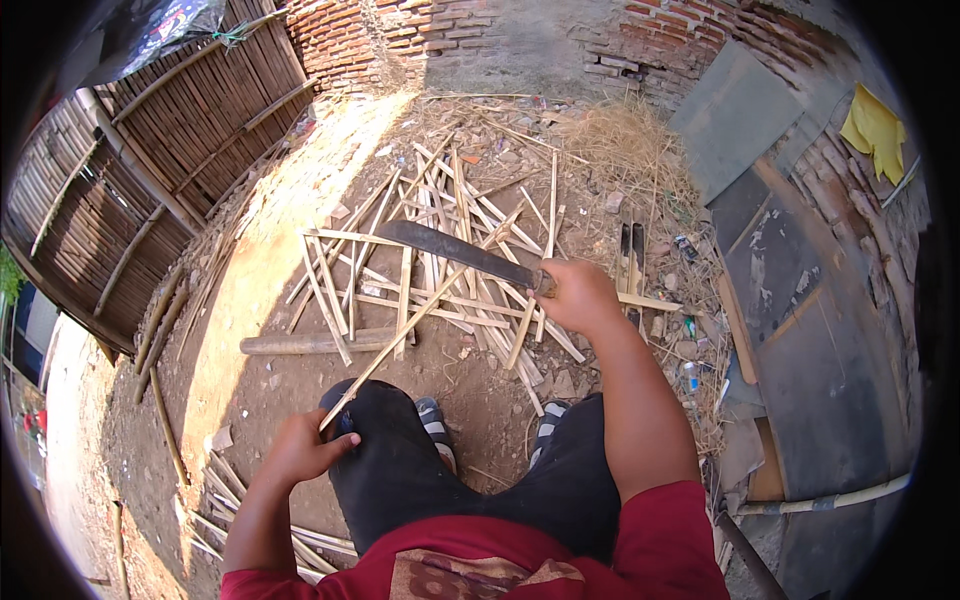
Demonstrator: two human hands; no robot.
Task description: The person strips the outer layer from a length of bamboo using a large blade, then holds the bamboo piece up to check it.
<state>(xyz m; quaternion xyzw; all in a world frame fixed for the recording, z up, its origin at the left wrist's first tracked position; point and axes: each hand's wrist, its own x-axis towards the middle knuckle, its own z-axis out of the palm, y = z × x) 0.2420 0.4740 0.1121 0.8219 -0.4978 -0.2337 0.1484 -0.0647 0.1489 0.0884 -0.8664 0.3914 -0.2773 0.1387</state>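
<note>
Brown dirt (300,385) carries pale wooden strips (460,190). The left hand (305,447) curls around one long pale strip (390,345) slanting over them, likely steadying it; the right hand (578,295) grips a dark metal knife (450,248).

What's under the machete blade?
Under the machete blade: pale split sticks, loosely heaped on dirt ground. Where the blade covers them, how the sticks cross can't be seen.

Strong daylight bleaches a pale strip of the brown dirt ground (235,310) beside the slatted brown bamboo fence (190,120); the middle lies in soft, even shade. Straight edges bow toward the dark, vignetted rim.
</note>
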